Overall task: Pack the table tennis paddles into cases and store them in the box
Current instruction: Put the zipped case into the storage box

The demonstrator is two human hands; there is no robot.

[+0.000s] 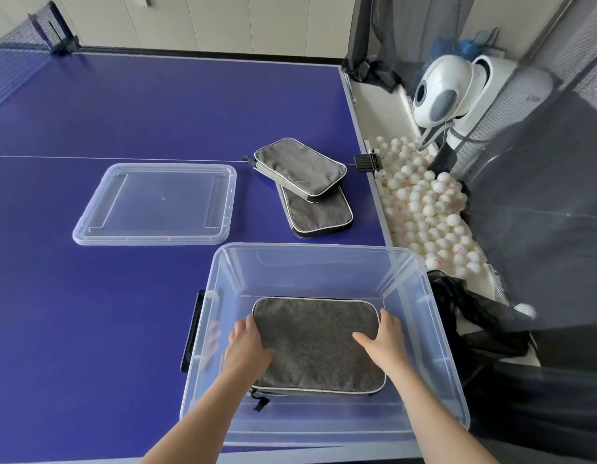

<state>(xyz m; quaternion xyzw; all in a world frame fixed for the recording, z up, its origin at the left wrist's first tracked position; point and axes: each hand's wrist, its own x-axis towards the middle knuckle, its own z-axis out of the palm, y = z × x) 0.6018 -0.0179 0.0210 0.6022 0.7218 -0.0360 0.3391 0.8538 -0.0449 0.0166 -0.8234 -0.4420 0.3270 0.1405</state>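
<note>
- My left hand (248,346) and right hand (385,339) grip the grey case (315,346) by its sides.
- Best I lower it flat, square to the box (317,247) walls.

Box (307,272): clear plastic, open, lower right of frame.
Grey case (315,343): closed, flat inside box.
Stacked cases (300,169): two, centre right, crosswise.

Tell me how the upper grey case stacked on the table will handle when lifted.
Probably holds its shape: the upper case keeps a flat face and crisp piped edges while propped across the lower case. Its felt-like cloth should grip well. Flat, so unlikely to roll.
</note>
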